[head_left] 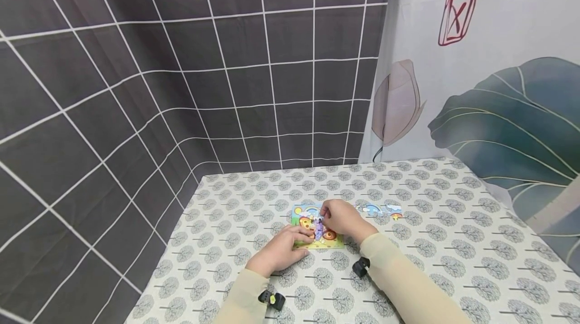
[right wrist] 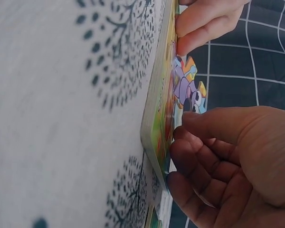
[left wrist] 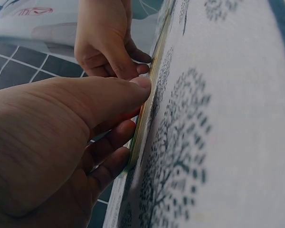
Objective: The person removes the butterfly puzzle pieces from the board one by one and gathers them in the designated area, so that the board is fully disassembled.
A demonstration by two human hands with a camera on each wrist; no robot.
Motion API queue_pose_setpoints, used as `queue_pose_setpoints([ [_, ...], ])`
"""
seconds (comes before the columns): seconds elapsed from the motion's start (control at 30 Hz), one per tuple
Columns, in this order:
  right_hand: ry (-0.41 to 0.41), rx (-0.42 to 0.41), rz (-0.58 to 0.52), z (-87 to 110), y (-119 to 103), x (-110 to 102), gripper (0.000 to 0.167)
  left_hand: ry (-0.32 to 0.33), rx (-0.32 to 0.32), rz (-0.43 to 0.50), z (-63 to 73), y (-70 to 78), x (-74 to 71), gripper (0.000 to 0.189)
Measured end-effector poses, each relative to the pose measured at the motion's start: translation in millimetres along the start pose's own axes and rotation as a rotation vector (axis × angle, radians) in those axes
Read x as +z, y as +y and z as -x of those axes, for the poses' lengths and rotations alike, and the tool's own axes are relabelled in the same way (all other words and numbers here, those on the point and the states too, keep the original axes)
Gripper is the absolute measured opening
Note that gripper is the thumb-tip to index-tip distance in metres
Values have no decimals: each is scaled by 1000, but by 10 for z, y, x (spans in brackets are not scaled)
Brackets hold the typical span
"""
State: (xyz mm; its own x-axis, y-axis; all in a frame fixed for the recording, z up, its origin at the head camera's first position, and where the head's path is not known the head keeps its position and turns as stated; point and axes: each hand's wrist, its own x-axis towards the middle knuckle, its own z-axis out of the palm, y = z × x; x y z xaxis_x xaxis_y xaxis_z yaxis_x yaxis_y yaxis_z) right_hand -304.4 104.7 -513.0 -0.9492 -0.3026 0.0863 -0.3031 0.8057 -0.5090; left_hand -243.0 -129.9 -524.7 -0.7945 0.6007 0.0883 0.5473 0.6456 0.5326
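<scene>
A colourful cartoon jigsaw puzzle board [head_left: 298, 210] lies flat on the table. My right hand [head_left: 341, 217] is over its upper right part, pinching a purple cartoon puzzle piece [right wrist: 186, 88] between thumb and fingertips. In the right wrist view this piece stands tilted up from the board's surface. My left hand [head_left: 286, 248] rests on the board's left side with its fingers extended. The left wrist view shows the thumb and fingertips of that hand along the board's edge [left wrist: 143, 118], with the right hand just beyond them.
Loose puzzle pieces [head_left: 374, 210] with blue and rainbow parts lie right of the board, and an orange and blue one [head_left: 396, 212] sits farther right. The table has a tree-print cloth [head_left: 342, 301]. A dark grid curtain [head_left: 290, 82] and a leaf-print curtain [head_left: 516, 128] hang behind it.
</scene>
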Motion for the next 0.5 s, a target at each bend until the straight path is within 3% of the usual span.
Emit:
queue_pose_setpoints([
  [0.5, 12, 20, -35, -26, 35, 25, 14, -6, -3, 14, -6, 18, -9, 35],
])
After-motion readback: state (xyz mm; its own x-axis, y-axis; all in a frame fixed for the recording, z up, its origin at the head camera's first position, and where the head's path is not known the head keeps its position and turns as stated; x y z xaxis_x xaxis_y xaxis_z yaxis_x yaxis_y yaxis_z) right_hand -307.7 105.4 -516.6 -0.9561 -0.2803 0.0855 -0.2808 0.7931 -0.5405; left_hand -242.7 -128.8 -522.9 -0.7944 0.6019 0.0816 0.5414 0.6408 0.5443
